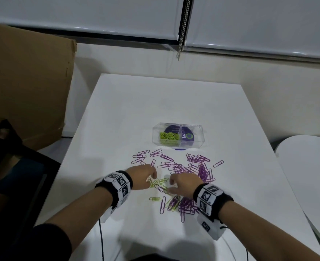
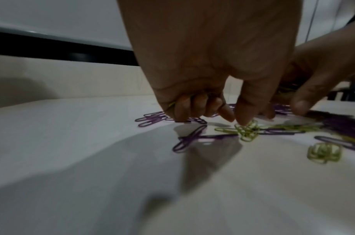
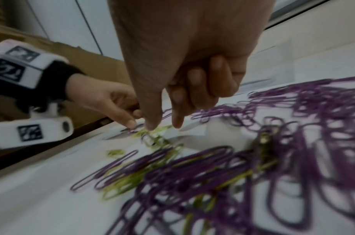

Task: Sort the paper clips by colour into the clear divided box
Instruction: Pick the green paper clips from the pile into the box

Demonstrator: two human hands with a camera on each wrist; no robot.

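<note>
The clear divided box stands mid-table; its left half holds green clips, its right half is bare. Purple clips lie spread in front of it, with a few green clips between my hands. My left hand pinches a green clip on the table with thumb and forefinger, and its other fingers curl round more green wire. My right hand points thumb and forefinger down at the same green clips; green strands show in its curled palm.
A purple disc lies under the box. A large cardboard sheet and a black chair stand left of the white table. A round white table is at the right. Cables hang over the near edge.
</note>
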